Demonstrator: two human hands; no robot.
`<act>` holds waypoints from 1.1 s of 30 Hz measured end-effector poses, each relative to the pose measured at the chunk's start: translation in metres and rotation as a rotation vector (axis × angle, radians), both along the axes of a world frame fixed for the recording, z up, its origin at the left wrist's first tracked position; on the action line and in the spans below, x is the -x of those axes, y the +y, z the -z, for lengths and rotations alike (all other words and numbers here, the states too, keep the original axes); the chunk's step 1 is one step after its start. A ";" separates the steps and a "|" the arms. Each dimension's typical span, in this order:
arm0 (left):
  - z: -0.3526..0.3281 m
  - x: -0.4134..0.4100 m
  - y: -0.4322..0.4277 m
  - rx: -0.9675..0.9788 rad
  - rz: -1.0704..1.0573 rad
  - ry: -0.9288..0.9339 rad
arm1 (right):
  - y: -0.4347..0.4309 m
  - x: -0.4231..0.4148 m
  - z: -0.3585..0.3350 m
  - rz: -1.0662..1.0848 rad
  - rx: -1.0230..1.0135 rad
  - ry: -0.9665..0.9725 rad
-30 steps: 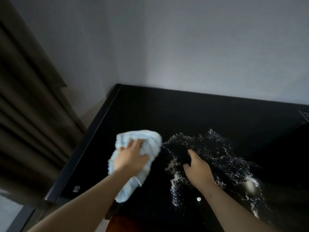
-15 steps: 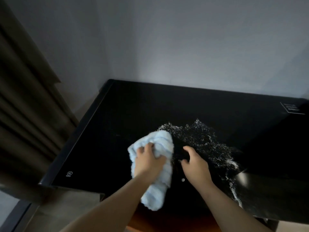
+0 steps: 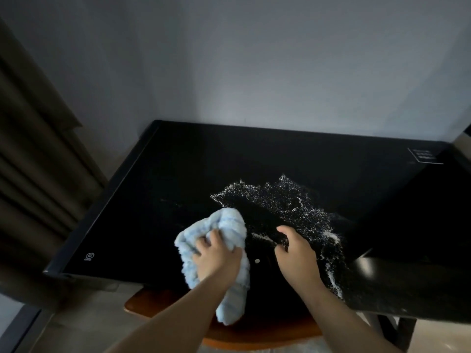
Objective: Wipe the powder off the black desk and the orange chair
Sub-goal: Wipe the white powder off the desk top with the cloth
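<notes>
A plain grey wall (image 3: 254,59) fills the top of the view, brown curtain folds (image 3: 33,154) hang down the left side, and the black desk (image 3: 142,200) sits pushed into the corner between them. On the desk now: the left hand's fingers (image 3: 204,244) are dug into a light blue striped cloth (image 3: 229,225), curled round a bunched fold of it. The left hand (image 3: 216,258) pins that cloth flat to the glossy top near the front edge, and the cloth's tail hangs down over the edge towards the chair. The cloth's far tip touches the near-left fringe of the white powder (image 3: 285,200). Over to the right hand (image 3: 295,253): its fingers are loosely curled, fingertips down on the desk, nothing in the grip, resting right at the near edge of the spill. The powder spreads in a speckled patch behind and to the right of that hand, with a thicker white streak trailing down towards the front right edge of the desk. One small white fleck (image 3: 257,261) lies alone between the two hands. Both forearms reach in from the bottom. Below the front edge of the desk, the orange chair (image 3: 158,301) shows its seat, partly tucked under. A small white logo (image 3: 89,256) marks the front left corner of the desk, and a white printed label (image 3: 424,155) sits at the far right corner.
</notes>
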State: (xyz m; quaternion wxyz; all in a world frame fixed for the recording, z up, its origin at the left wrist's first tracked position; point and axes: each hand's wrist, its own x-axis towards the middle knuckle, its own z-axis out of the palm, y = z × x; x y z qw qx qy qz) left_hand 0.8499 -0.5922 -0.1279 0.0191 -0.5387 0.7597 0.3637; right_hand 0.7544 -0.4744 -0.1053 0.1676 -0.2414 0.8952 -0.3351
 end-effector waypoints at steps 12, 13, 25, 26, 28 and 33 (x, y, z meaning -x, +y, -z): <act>-0.023 -0.021 -0.041 -0.186 -0.096 0.358 | -0.041 -0.033 0.014 -0.237 -0.267 0.118; -0.021 -0.026 -0.048 -0.110 -0.072 0.328 | -0.045 -0.036 0.020 -0.259 -0.333 0.095; 0.012 -0.067 -0.117 0.271 0.309 -0.003 | -0.053 -0.036 0.008 -0.027 -0.157 0.549; 0.013 -0.070 -0.125 0.296 0.312 -0.028 | -0.064 -0.042 0.002 -0.039 -0.133 0.582; 0.016 -0.075 -0.137 0.322 0.312 -0.063 | -0.090 -0.062 0.001 -0.141 -0.115 0.612; 0.024 -0.087 -0.159 0.282 0.439 -0.173 | -0.102 -0.069 0.039 -0.274 -0.372 0.414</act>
